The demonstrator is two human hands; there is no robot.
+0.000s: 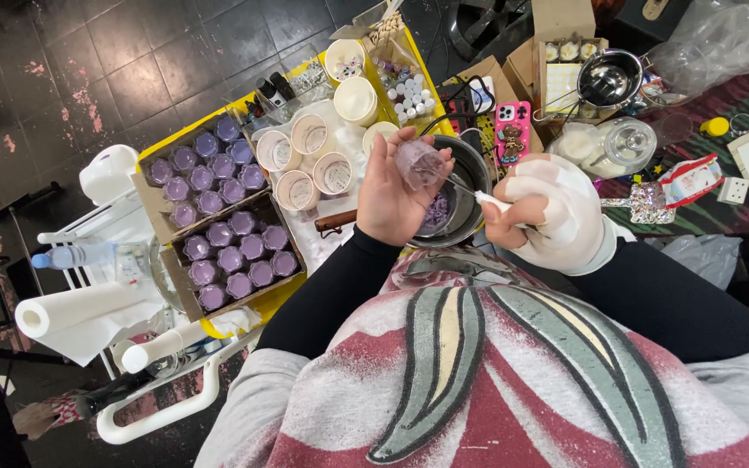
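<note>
A yellow table (281, 293) carries two cardboard trays of purple filled jars (223, 221) along its left edge and white paper cups (315, 156) at its middle, with a dark metal pot (461, 201) at its near right edge. Over the pot, the left hand (396, 195) is closed around a small clear jar (420, 163), tilted. The right hand (548, 217), wrapped in white cloth, pinches a thin white tool (489, 201) toward the jar; steadying the jar above the pot would likely catch drips.
</note>
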